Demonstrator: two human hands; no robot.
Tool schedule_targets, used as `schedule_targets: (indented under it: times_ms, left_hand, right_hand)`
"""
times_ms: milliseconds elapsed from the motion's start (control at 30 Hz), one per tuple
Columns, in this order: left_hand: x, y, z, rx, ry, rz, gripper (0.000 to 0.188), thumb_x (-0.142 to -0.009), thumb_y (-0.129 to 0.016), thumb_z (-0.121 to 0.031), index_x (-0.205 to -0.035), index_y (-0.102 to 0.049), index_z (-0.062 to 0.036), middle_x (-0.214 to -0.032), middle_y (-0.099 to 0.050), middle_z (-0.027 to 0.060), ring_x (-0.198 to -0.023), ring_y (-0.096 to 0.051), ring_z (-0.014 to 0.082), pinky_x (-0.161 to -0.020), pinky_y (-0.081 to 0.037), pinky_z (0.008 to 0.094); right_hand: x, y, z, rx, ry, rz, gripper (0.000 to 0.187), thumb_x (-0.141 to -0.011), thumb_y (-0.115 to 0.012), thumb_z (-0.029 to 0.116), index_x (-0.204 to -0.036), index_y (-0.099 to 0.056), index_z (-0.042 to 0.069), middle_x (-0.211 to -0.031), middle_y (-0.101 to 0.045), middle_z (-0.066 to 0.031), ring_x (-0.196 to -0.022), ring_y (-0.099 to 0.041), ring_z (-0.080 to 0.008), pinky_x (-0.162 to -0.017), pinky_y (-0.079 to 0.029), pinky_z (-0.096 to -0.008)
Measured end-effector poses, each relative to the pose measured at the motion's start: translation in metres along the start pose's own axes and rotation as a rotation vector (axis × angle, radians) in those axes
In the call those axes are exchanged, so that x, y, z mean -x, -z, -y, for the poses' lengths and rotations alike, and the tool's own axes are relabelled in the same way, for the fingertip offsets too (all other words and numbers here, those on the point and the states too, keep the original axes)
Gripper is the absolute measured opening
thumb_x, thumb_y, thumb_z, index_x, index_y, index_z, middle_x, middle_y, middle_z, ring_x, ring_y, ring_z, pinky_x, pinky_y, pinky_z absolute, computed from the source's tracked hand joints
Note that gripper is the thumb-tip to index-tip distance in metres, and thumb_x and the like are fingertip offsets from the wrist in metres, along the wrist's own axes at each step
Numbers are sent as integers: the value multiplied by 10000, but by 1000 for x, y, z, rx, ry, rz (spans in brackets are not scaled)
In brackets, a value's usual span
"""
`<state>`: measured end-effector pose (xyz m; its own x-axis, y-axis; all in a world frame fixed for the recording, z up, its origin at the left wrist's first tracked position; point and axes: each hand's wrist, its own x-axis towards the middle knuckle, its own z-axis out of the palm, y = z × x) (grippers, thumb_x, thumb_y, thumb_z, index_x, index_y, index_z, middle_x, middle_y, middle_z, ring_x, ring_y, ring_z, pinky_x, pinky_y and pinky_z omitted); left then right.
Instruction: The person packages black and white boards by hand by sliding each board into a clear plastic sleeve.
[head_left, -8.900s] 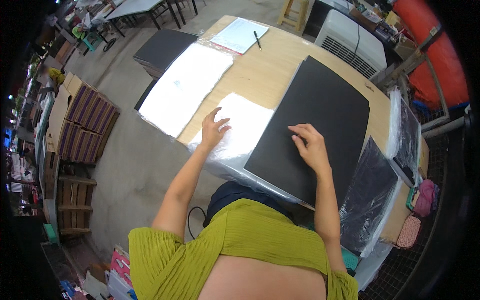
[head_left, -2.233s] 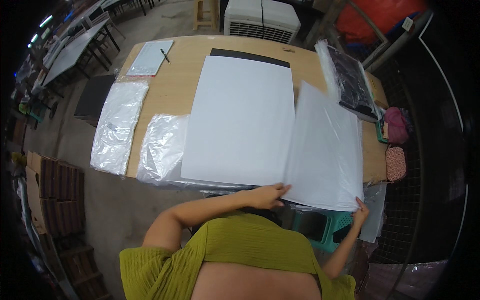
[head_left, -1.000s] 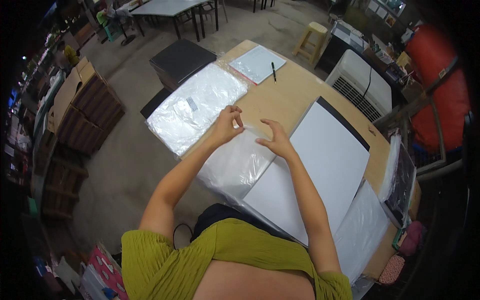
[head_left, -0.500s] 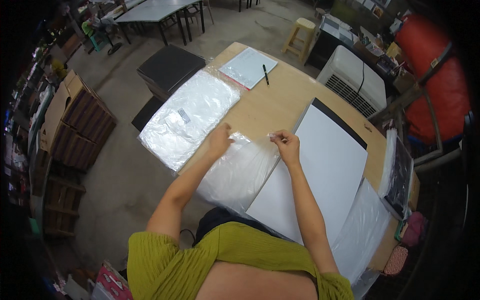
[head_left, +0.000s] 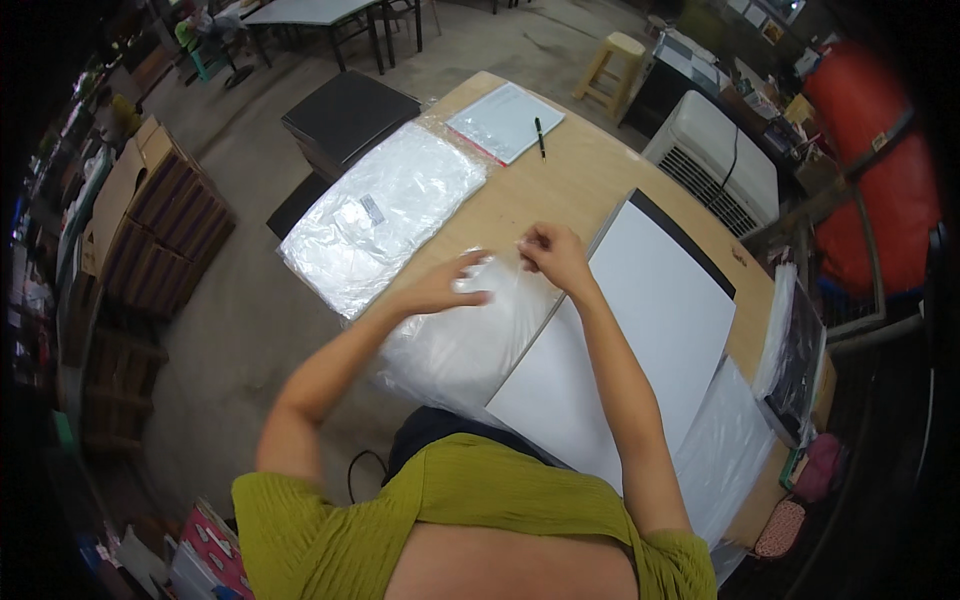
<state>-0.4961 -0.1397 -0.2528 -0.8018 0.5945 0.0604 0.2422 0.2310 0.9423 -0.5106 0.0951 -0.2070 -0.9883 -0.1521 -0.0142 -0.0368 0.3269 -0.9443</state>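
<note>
A clear plastic bag point(head_left: 450, 345) lies slack over the near edge of the wooden table point(head_left: 530, 205). My right hand point(head_left: 556, 255) pinches the upper part of this bag between thumb and fingertips. Just left of it, my left hand point(head_left: 447, 287) hovers over the bag, thumb and fingers spread and slightly blurred, with nothing held. Beside my right forearm lies a large white sheet point(head_left: 650, 310) with a black strip along its far side; whether it is one sheet or a stack I cannot tell. A plastic-wrapped white pack point(head_left: 385, 210) rests on the table's left side.
A pen point(head_left: 540, 138) and a plastic-covered pad point(head_left: 505, 120) lie at the far end. More clear plastic point(head_left: 725, 445) sits at the near right. Dark boxes point(head_left: 350, 115) stand beyond the pack, and a grey slatted unit point(head_left: 715, 160) stands behind the table.
My right hand has moved left and slightly away from me, drawing the bag's upper part along. My left hand has shifted right and its fingers have spread.
</note>
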Motion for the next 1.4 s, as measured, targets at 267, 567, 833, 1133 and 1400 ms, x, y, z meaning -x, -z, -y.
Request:
schedule_targets:
  times_ms: [267,567,833,1133,1400]
  left_hand:
    - [-42,-45,-18,-28,-42,-343,230,-730,-725,-70,-885,-568,-9,-758,-694,115,-748,-694,212,-722,-538,335]
    - [-32,-40,-53,-14,68,-334,270,-715,-778,-61,-873,-563,-15,-735,-682,106,-701,-676,145,-640,-502,256]
    - [-34,-30,-21,-237,-13,-197,539,-664,-827,-148,-1166,-643,-78,-597,-508,8,-553,-462,87,-532,-398,267]
    - [-52,-29,0,273,166,25,391,-845,-679,-270,-1182,-628,-78,-704,-539,-20,-623,-471,64,-556,-393,239]
    - [-45,-5,-52,343,41,1502,381,-984,-478,-313,-992,-655,24,-824,-686,82,-828,-628,149,-745,-471,282]
  right_hand:
    - [13,33,2,-128,67,-137,147,-802,-670,44,-931,-640,-20,-851,-666,-72,-783,-646,-143,-702,-521,-272]
    - [42,-8,-39,60,61,-220,86,-762,-712,62,-766,-654,-1,-701,-671,-61,-708,-650,-150,-665,-505,-263]
    - [39,11,-43,-35,115,-354,176,-819,-670,103,-961,-608,20,-834,-651,-78,-831,-631,-157,-695,-504,-308]
    - [47,-5,-57,33,61,-310,117,-825,-654,79,-907,-626,1,-837,-645,-84,-787,-616,-153,-696,-492,-287]
    - [44,-7,-26,-265,-69,980,387,-817,-713,343,-872,-653,-35,-803,-634,-33,-760,-552,-101,-674,-455,-269]
